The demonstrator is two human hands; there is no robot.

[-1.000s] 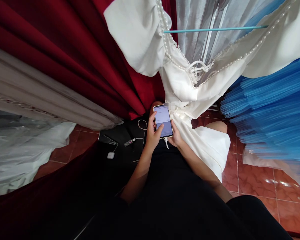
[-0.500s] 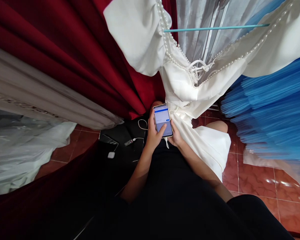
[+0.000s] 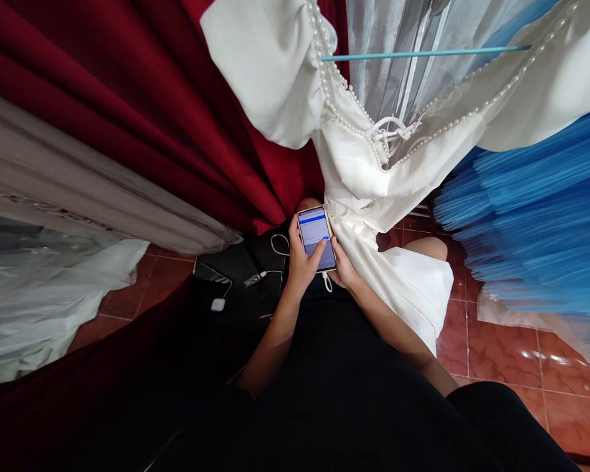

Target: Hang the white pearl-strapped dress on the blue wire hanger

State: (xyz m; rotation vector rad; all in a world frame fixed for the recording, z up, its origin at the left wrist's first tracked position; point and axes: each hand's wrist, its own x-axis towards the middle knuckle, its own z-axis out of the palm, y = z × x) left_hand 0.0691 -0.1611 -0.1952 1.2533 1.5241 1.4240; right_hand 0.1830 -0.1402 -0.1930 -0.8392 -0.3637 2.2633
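Both hands hold a smartphone (image 3: 314,229) upright above my lap, its lit screen facing me with a blue bar across the top. My left hand (image 3: 301,261) wraps the phone's left side, and its thumb lies over the lower right of the screen. Round the lower right edge my right hand (image 3: 343,263) is closed, its thumb along the side. A white cable (image 3: 327,282) hangs in a loop at the phone's bottom end. Just beyond the hands, a white dress (image 3: 358,157) with pearl trim drapes down over my right leg.
A thin light-blue rod (image 3: 423,54) crosses the dress's neckline. Dark red cloth (image 3: 177,118) hangs at left, blue tulle (image 3: 535,216) at right. A white charger (image 3: 217,304) and cables lie on a black surface (image 3: 240,321) at my left. Red tiles (image 3: 501,347) cover the floor.
The phone has tilted slightly and shifted a little left in my hands. My left thumb has moved slightly left and up over the screen. The cable loop looks wider now.
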